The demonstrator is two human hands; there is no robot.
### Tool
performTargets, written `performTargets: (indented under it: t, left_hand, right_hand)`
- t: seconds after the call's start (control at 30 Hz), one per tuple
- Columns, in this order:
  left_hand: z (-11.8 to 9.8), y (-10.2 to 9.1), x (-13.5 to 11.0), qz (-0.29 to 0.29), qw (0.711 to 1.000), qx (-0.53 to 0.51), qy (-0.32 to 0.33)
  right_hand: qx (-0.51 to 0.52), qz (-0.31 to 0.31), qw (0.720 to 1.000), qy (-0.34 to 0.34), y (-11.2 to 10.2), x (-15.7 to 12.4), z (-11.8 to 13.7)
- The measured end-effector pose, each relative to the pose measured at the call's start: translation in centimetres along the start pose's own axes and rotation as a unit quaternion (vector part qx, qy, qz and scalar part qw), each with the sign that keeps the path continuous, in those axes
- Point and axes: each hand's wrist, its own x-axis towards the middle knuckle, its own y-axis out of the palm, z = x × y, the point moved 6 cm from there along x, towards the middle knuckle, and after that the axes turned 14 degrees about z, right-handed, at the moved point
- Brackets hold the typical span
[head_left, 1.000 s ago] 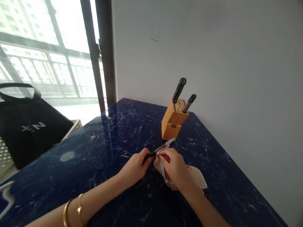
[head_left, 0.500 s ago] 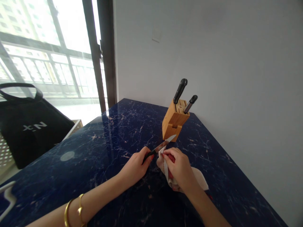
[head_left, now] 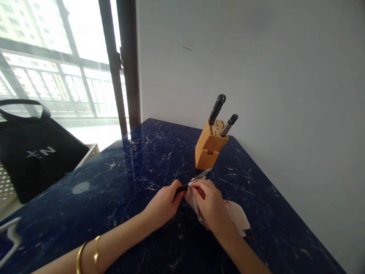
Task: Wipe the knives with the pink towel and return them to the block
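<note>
My left hand (head_left: pixel 163 203) is closed round the black handle of a knife (head_left: pixel 204 174), its blade pointing away to the right. My right hand (head_left: pixel 209 201) pinches a white and red cloth (head_left: pixel 237 216) against the blade near the handle, so part of the blade is covered. The rest of the cloth trails to the right beneath my right wrist. Just beyond the blade's tip stands a wooden knife block (head_left: pixel 209 146). Two black-handled tools stick up from it, one a knife handle (head_left: pixel 217 109), the other a slimmer handle with a metal collar (head_left: pixel 229 125).
The dark blue marbled table (head_left: pixel 119 190) runs to a white wall (head_left: pixel 256 68). A round pale mark (head_left: pixel 81 188) shows on its left part. Left of the table, a black bag (head_left: pixel 42 156) rests by a perforated basket (head_left: pixel 6 186). A white curved object (head_left: pixel 13 236) is at lower left.
My right hand and the cloth have shifted slightly left, towards the knife's handle. The cloth now covers more of the blade, and the blade has turned a little.
</note>
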Motion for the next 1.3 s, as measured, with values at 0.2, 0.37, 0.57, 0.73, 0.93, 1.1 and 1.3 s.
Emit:
performTargets:
  t: [0.2, 0.37, 0.57, 0.73, 0.93, 1.1, 1.3]
  left_hand:
    - [-0.08, 0.06, 0.06, 0.011, 1.0, 0.009, 0.0]
    - [0.05, 0.15, 0.02, 0.01, 1.0, 0.011, -0.005]
    - [0.02, -0.01, 0.09, 0.01, 1.0, 0.015, -0.005]
    - [-0.05, -0.15, 0.11, 0.013, 1.0, 0.019, -0.005]
    - [0.04, -0.06, 0.05, 0.006, 1.0, 0.017, -0.009]
    - [0.02, -0.07, 0.07, 0.007, 1.0, 0.008, -0.003]
    - [0.08, -0.26, 0.13, -0.001, 1.0, 0.007, -0.003]
  right_hand:
    - [0.002, -0.021, 1.0, 0.0, -0.46, -0.07, 0.33]
    - [-0.003, -0.002, 1.0, 0.008, -0.2, 0.04, 0.13]
    - [-0.004, -0.01, 1.0, -0.005, -0.22, 0.01, 0.06]
    - [-0.006, -0.004, 1.0, 0.0, -0.22, 0.06, -0.03]
    - [-0.007, 0.003, 1.0, 0.0, -0.13, 0.08, 0.05]
    - [0.0, -0.011, 1.0, -0.009, -0.29, 0.0, 0.09]
    - [-0.003, -0.008, 1.0, -0.008, -0.16, -0.06, -0.08]
